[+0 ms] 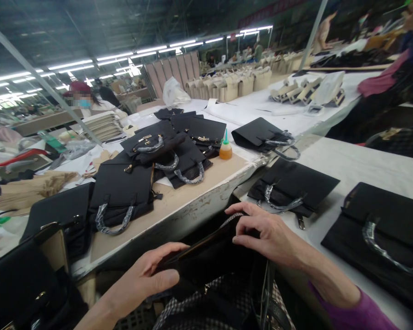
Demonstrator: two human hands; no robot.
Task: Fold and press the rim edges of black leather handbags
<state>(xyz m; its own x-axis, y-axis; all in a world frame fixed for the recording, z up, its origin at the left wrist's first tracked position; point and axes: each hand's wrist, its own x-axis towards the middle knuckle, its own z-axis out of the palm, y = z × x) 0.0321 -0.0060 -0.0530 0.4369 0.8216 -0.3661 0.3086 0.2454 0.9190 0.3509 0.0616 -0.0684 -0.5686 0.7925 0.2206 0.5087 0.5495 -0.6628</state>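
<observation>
A black handbag (213, 263) rests across my lap, its long top edge between my two hands. My left hand (158, 270) grips the left end of that edge, thumb on the near side and fingers over the far side. At the right end my right hand (261, 231) has its fingers curled over the rim, thumb and fingers pinching it. Checked cloth lies beneath the bag. To my right sits another black handbag (296, 183) with a plastic-wrapped handle, close to my right hand. The inside of the held bag is mostly dark.
Several black handbags (120, 188) are piled on the left table. A glue bottle (226, 149) with a green tip stands at its edge. One black handbag (382, 233) lies at the right. Behind are rows of beige bags (227, 87). A co-worker (89, 103) sits at the far left.
</observation>
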